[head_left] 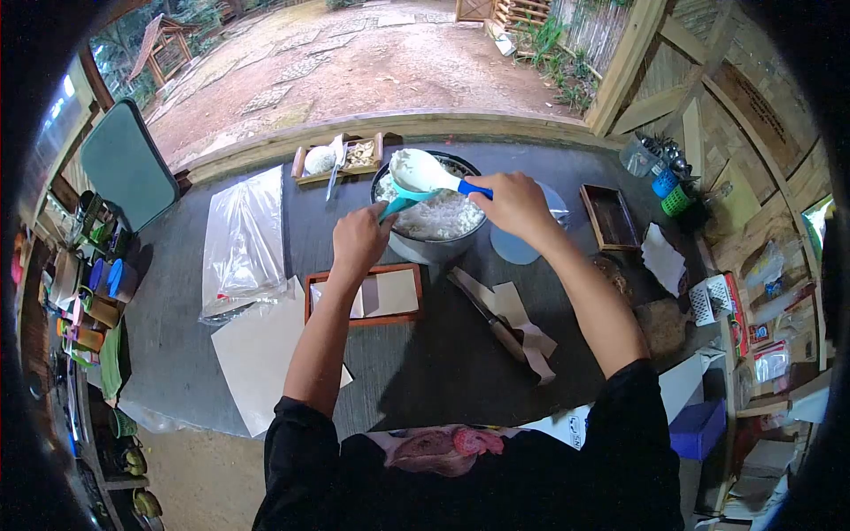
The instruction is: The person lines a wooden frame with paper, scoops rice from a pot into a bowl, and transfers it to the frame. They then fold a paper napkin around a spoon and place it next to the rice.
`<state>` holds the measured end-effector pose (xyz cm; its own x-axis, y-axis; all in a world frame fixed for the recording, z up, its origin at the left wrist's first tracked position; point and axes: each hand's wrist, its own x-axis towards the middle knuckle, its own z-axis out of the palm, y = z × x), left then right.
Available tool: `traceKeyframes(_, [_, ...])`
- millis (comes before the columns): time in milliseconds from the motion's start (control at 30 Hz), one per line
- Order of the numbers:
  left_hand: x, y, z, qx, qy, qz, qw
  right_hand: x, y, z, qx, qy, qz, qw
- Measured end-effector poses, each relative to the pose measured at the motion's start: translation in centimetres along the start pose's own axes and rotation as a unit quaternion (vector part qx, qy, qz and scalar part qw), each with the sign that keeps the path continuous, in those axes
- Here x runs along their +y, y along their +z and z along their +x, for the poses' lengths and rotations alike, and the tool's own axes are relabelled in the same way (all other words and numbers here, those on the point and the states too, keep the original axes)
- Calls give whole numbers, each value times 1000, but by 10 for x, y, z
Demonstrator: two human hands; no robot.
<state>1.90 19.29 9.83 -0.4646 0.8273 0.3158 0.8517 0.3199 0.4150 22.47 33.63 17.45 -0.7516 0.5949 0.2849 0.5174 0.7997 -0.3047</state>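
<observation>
A large grey pot [423,251] of white cooked rice [438,217] stands in the middle of the table. Over it, my left hand [361,234] is closed round the handle of a teal ladle [404,198] tilted towards the right. My right hand [513,205] grips the blue handle of a white rice paddle [445,181]. The paddle's blade meets the ladle's bowl, where white rice [414,168] shows. Below my left hand lies a reddish wooden frame [420,295] with brown paper [388,294] in it. A translucent container [516,243] stands beside the pot, partly behind my right arm.
A knife [498,332] lies on cut paper [529,329] in front. To the left are clear plastic bags [243,234] and paper sheets [257,354]. A divided wooden tray [339,172] sits behind the pot; a dark wooden tray [609,218] and utensil cups [664,181] are rightward.
</observation>
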Motion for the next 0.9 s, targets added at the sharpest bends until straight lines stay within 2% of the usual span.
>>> traceKeyframes(100, [-1,4,3,19,8,-12,1000,-4,-5,1,-8,16,-24,1000])
traceKeyframes(167, [2,1,2,12,-5,-11,1000,10,-4,8,-18,0,62,998])
traceKeyframes(200, [1,0,2,13,-6,-10,1000,19,-2,12,-19,-2,62,998])
traceKeyframes(267, [0,-3,2,20,-4,-13,1000,35,4,19,7,9,136,991])
traceKeyframes(433, [-1,-4,4,11,18,-23,1000,10,-7,8,-1,31,42,999])
traceKeyframes(500, [-1,0,2,9,20,-25,999,0,-8,4,34,18,-34,999])
traceKeyframes(700, [6,-4,2,6,-3,-13,1000,23,-11,22,50,2,71,996])
traceKeyframes(733, [6,-5,2,7,0,-9,1000,20,-11,19,50,2,72,996])
traceKeyframes(800, [5,-4,2,9,4,-5,1000,10,-13,12,34,50,-27,998])
traceKeyframes(900, [-2,-1,1,-1,0,-1,1000,9,-23,8,32,63,-16,997])
